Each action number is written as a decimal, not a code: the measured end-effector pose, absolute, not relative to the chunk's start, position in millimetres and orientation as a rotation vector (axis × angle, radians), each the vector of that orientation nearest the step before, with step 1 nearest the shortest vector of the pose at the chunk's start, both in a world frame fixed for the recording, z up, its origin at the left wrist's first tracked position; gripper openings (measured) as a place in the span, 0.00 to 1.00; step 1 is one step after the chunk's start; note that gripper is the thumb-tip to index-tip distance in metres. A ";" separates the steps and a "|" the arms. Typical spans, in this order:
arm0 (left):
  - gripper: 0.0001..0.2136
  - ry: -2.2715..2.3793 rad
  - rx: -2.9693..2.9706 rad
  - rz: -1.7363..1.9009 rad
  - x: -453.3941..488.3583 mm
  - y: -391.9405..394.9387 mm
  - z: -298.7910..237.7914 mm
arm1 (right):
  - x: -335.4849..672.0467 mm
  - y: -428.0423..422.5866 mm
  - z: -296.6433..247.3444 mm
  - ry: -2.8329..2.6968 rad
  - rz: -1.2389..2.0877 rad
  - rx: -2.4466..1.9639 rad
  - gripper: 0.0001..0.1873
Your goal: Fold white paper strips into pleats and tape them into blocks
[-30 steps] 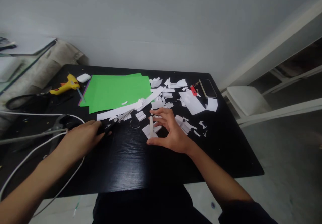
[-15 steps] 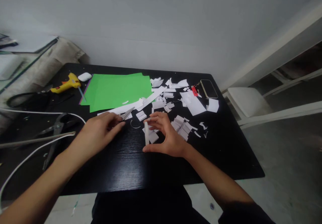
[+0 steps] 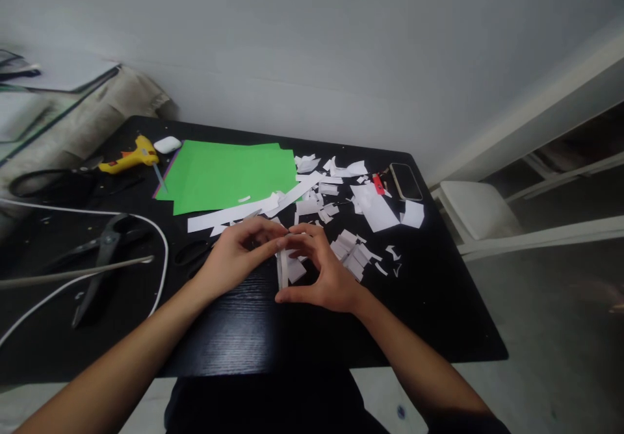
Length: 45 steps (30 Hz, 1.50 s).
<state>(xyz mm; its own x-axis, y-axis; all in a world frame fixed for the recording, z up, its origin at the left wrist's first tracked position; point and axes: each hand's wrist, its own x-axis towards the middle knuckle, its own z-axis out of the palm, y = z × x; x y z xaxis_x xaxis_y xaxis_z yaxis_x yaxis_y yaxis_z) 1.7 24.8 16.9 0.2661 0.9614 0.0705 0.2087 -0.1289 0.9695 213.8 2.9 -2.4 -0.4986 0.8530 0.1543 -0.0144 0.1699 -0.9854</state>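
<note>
A thin white paper piece [image 3: 283,270] stands on edge in my right hand [image 3: 324,271], pinched between the thumb below and the fingers above. My left hand [image 3: 246,252] meets it at the top, with thumb and forefinger closed on its upper end. Its exact shape is partly hidden by the fingers. Scissors with black handles [image 3: 191,253] lie on the table under and beside my left hand, mostly covered by it. Behind and beside my right hand are small folded white paper pieces [image 3: 351,252].
Green sheets [image 3: 234,177] lie at the back, with long white paper strips [image 3: 229,214] along their front edge. A yellow glue gun [image 3: 134,156], pliers-like tool [image 3: 104,258] and white cable [image 3: 164,252] are at left. A phone [image 3: 405,182] and paper scraps [image 3: 374,206] lie right.
My left hand has moved right, away from the scissors, to the white paper piece. My right hand still holds that piece in about the same spot.
</note>
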 end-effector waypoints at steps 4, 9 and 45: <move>0.09 1.116 1.593 0.973 2.7 22.8 14.7 | 212.4 1.6 -1.7 -1.697 1.423 -0.843 0.52; 0.09 1.113 1.597 1.035 -3.9 21.9 15.8 | 210.7 -0.9 2.2 -1.782 1.309 -0.971 0.61; 0.07 1.186 1.418 1.263 2.3 19.9 -6.0 | 233.7 26.4 -3.8 -2.278 0.634 -1.416 0.06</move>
<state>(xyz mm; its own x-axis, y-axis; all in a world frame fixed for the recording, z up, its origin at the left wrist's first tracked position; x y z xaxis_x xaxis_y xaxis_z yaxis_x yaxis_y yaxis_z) 2.3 19.9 -6.0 0.0299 0.9861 0.1631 0.1007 -0.1654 0.9811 233.7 26.4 -3.8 -0.4180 0.9047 0.0827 0.7317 0.3892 -0.5596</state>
